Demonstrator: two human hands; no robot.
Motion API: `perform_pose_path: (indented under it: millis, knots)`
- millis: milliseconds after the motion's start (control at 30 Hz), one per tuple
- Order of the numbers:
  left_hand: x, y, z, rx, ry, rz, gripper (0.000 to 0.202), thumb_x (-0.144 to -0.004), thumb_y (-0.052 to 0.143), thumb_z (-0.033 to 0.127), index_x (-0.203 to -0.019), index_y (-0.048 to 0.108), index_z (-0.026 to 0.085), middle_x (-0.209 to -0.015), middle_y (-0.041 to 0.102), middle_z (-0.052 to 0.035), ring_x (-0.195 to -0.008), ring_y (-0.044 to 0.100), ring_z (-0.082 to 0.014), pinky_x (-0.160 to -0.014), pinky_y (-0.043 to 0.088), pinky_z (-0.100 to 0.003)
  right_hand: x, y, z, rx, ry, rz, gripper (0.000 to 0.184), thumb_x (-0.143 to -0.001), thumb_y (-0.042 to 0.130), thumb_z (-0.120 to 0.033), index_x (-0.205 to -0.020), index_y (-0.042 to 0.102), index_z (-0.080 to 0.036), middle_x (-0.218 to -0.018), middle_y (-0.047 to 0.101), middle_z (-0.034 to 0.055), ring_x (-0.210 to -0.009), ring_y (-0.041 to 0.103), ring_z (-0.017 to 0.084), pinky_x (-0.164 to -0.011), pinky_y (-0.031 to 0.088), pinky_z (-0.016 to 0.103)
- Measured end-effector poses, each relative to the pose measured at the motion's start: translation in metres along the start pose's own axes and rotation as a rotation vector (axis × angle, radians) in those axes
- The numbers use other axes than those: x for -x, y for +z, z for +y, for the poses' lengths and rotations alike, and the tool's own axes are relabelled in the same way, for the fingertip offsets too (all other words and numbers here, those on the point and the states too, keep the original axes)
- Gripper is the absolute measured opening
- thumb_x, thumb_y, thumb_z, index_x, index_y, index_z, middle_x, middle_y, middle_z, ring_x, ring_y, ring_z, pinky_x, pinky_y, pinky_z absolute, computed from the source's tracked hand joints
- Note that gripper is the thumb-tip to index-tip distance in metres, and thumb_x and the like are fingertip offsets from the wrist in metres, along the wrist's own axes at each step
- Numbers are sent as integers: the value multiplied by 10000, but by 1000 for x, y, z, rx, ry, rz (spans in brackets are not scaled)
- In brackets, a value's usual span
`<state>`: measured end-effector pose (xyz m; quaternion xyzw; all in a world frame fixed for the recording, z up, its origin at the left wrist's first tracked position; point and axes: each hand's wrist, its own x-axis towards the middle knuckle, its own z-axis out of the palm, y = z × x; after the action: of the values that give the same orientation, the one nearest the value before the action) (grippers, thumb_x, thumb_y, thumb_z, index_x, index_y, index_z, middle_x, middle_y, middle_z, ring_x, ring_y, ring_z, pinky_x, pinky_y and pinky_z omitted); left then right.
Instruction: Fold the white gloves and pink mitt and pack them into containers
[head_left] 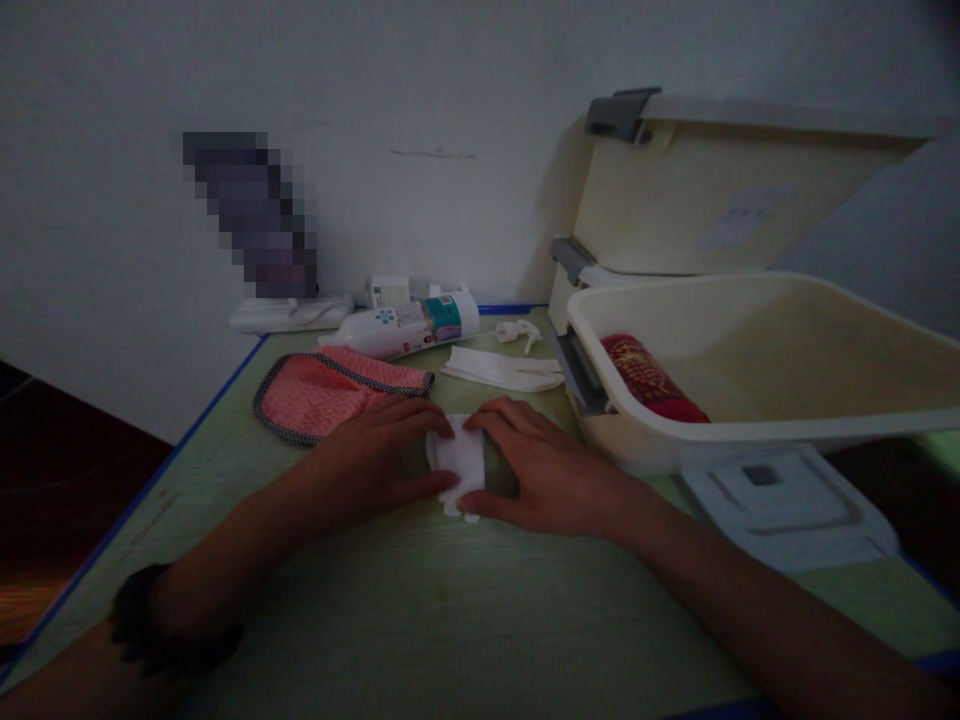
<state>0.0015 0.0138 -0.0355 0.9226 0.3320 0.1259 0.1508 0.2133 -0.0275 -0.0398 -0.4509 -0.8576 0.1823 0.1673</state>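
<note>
At the middle of the table, a small white folded piece (466,462), soft-looking like a pad or folded tissue, lies between my two hands. My left hand (375,455) grips its left edge with thumb and fingers. From the other side, my right hand (547,465) presses thumb and fingertips on its right edge. What exactly the white piece is, I cannot make out. Just beyond it lies a flat white strip (502,369). A pink cloth (322,392) with a black-and-white checked border is spread behind my left hand.
A white bottle (409,327) lies on its side, with a white pump head (517,333) nearby. To the right, an open cream bin (750,430) holds a red roll-shaped item (652,380). A pale lid-like panel (787,505) lies before it. A pixelated device stand (292,312) is back left.
</note>
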Motion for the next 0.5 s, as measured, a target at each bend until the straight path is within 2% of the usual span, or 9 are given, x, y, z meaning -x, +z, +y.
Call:
perform_pose_path:
  millis: [167,333,500]
  knots:
    - [2,0,1,13,-33,-29,396,-758,566,464,-1061,523,213,-1111,561,-66,-1077,489,-243,-896,394,-392,-1,-1,-1,-45,3,3,588,-720,572,-565,-1155,464,-185,-1136,483,106,-1061,455,244,-906,393,415]
    - [3,0,2,34,-64,-34,415,-750,582,448,-1064,503,189,-1101,547,-81,-1058,491,-242,-883,400,-390,-6,3,0,-93,84,105,325,-886,389,-423,-1044,497,-161,-1057,511,96,-1004,492,195,-898,402,370]
    - [3,1,0,47,-73,-13,482,-738,565,518,-1067,491,173,-1095,538,-98,-1040,495,-263,-867,410,-415,-6,10,5,-6,64,116,471,-811,513,-457,-1170,450,-158,-1156,470,111,-1110,437,231,-959,367,395]
